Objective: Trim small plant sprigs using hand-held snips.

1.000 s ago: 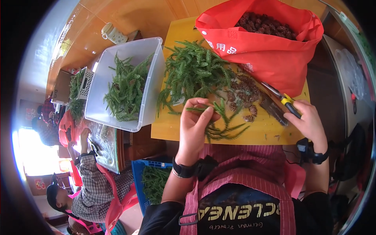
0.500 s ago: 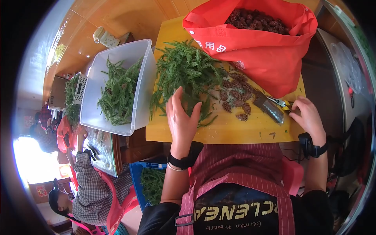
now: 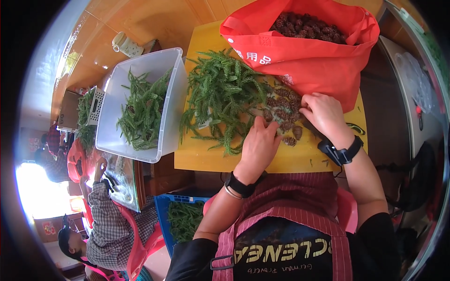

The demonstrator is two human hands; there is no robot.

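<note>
A loose pile of brown pine cones (image 3: 285, 104) lies on the yellow tabletop (image 3: 220, 160), with thin greenish bits among them. My left hand (image 3: 258, 147) is at the pile's lower left edge, its fingers bent in toward the cones; whatever they pinch is too small to make out. Across the pile, my right hand (image 3: 326, 117) reaches in from the right with curled fingers at the cones, and its grasp is hidden too. Beneath that hand, a clear packet of dark thin pieces is mostly covered. A yellow-and-black tool handle (image 3: 357, 128) shows beside my right wrist.
Green artificial fir sprigs (image 3: 222, 93) are heaped left of the cones. Behind stands a red bag (image 3: 309, 65) full of pine cones. A clear plastic bin (image 3: 169, 107) holds more sprigs, as does a blue crate (image 3: 162, 215) below. Another person in a checked shirt (image 3: 112, 220) sits at left.
My left hand has moved right, from the fir sprigs to the pine cones. My right hand has left the tool and come left to the pile, covering much of the packet.
</note>
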